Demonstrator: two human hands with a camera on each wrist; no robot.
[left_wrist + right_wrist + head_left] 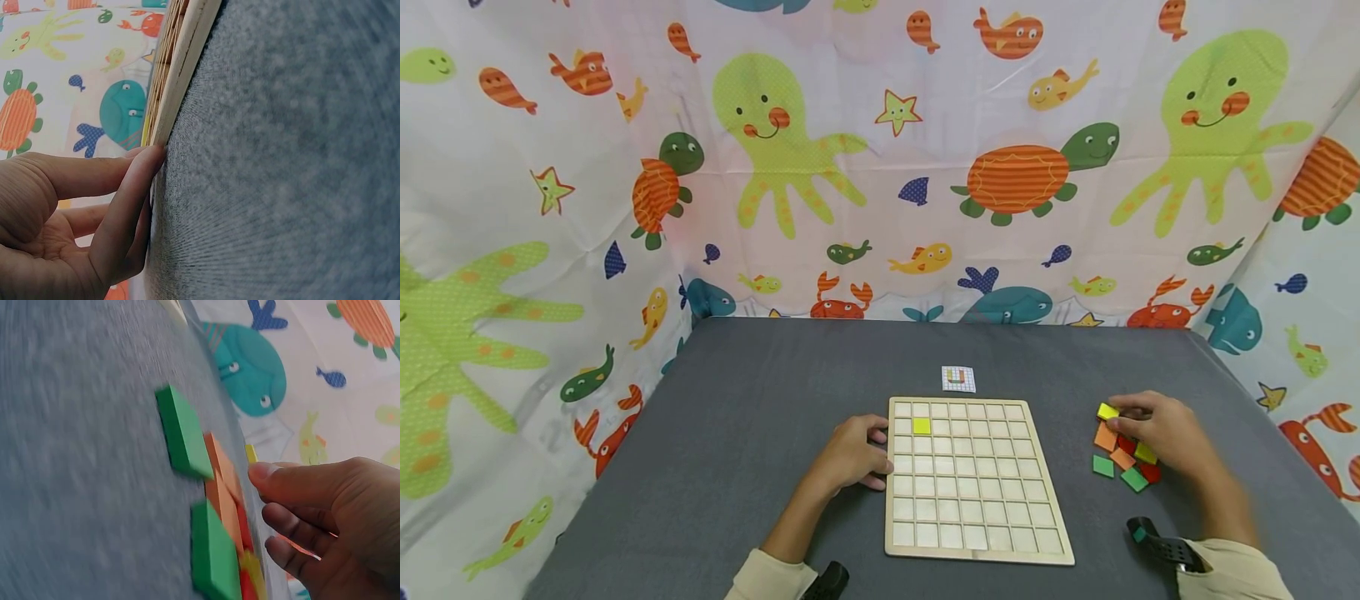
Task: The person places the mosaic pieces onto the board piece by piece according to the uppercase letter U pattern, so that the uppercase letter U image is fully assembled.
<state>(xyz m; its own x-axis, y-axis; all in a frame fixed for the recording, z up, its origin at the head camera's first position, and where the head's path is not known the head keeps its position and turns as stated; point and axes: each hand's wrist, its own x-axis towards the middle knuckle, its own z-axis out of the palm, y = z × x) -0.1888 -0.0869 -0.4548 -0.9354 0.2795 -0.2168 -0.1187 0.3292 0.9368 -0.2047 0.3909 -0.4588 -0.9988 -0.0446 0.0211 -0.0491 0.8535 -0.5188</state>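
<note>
A wooden grid board (980, 554) lies on the grey table, a yellow tile (921, 426) in one cell near its upper left. My left hand (852, 454) is at the board's left edge, fingertips touching the side. The left wrist view shows that contact closely; the left hand (81, 219) is not curled round the board. Over at the right, my right hand (1165, 429) pinches a yellow tile (1107, 411) between thumb and finger. Only a sliver of this tile (250, 453) shows above the thumb in the right wrist view. Its other fingers are bent.
Below the right hand lies a cluster of loose tiles, including an orange tile (1105, 437), a green tile (1102, 466) and a red tile (1150, 473). A small pattern card (958, 379) lies beyond the board. A sea-animal curtain (880, 167) hangs behind the table (760, 375).
</note>
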